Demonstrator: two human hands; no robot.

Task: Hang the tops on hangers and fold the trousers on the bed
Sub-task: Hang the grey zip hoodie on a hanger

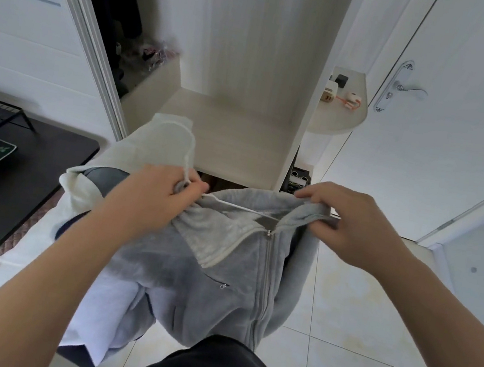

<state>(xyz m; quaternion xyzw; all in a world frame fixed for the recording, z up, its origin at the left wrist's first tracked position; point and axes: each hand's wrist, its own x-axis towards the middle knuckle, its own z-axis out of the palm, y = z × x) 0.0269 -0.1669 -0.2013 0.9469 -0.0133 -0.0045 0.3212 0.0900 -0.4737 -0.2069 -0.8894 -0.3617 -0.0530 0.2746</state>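
Two hands are holding a grey hoodie up in front of an open wardrobe. The left hand is clenching around the neck of a white hanger, bunching some of the hoodie's fabric under its fingers. The hanger's hook is curving up above the knuckles, and its thin arm is running across the hoodie's neck opening towards the right. The right hand is pinching the hoodie's collar edge between thumb and curled fingers, pulling it up by the far end of the hanger arm. The hoodie is hanging down from both hands with its zip closed, and its lower part is drooping in front of the person's dark-clad legs.

Just left of the hoodie, a cream top is lying on a pile of clothes, and a white garment is lying lower in the same pile. A black desk is standing further left. On the right, a white door with a metal handle is standing beside a rounded corner shelf bearing a few small items. Pale tiles are covering the floor.
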